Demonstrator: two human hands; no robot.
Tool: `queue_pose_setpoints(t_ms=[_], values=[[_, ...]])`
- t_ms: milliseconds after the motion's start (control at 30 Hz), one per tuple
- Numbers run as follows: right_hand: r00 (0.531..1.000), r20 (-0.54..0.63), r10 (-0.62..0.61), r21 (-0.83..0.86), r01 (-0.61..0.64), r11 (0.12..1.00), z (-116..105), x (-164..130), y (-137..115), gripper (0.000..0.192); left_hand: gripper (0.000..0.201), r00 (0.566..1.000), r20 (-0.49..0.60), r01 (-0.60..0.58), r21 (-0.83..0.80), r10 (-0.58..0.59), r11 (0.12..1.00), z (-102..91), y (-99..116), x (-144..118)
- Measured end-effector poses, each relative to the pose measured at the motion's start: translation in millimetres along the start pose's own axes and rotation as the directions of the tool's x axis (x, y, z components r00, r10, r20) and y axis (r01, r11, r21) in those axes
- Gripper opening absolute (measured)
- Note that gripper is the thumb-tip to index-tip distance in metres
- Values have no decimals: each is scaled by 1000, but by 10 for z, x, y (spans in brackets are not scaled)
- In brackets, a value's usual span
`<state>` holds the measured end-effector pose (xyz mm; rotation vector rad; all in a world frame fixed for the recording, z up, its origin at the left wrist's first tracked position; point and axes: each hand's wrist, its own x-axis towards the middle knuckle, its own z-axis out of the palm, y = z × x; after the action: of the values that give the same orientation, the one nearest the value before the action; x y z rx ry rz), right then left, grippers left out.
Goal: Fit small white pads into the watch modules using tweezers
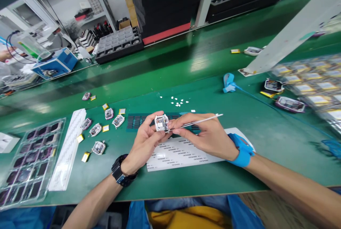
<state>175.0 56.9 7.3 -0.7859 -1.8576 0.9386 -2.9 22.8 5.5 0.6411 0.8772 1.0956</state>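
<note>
A blue garment over yellow cloth [183, 218] fills the bottom edge, just under the front rim of the green bench [239, 172]. Above it, both forearms reach in; the left one wears a black watch [120, 175] and the right one a blue wrist strap [241, 149].

The left hand [144, 143] pinches a small square white device [161, 122] between thumb and fingertips, holding it raised over the bench at the middle of the view. The right hand [206, 134] grips thin white tweezers [198, 121], their tips touching the right side of the device while the back end points up and right. Right below both hands lies 1 white label sheet [178, 154] printed with rows of text, and just behind them a dark strip of small pads [137, 120].

To the left, 6 more small devices [99, 147] lie loose, with about 6 little yellow batteries [85, 156] among them. Further left sit 1 long white paper strip [66, 150] and 1 clear plastic tray [29, 161] of dark parts. White scraps [179, 101] are scattered behind the hands. To the right, 1 blue cable [266, 102] crosses the bench toward blurred clear trays [314, 83].
</note>
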Motion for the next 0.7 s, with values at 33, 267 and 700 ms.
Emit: queue_pose_setpoints(t_ms=[33, 267, 700], values=[[1000, -23, 18, 37, -17, 999, 5, -4, -7, 7, 42, 1000, 15, -8, 16, 8, 1000, -6, -6, -5], [991, -124, 57, 219, -28, 975, 34, -12, -7, 10, 47, 989, 114, -106, 89, 96, 990, -25, -37, -45], [977, 21, -212, 158, 206, 966, -49, 29, 21, 11, 50, 990, 137, -14, 5, 14, 1000, 5, 28, -48]])
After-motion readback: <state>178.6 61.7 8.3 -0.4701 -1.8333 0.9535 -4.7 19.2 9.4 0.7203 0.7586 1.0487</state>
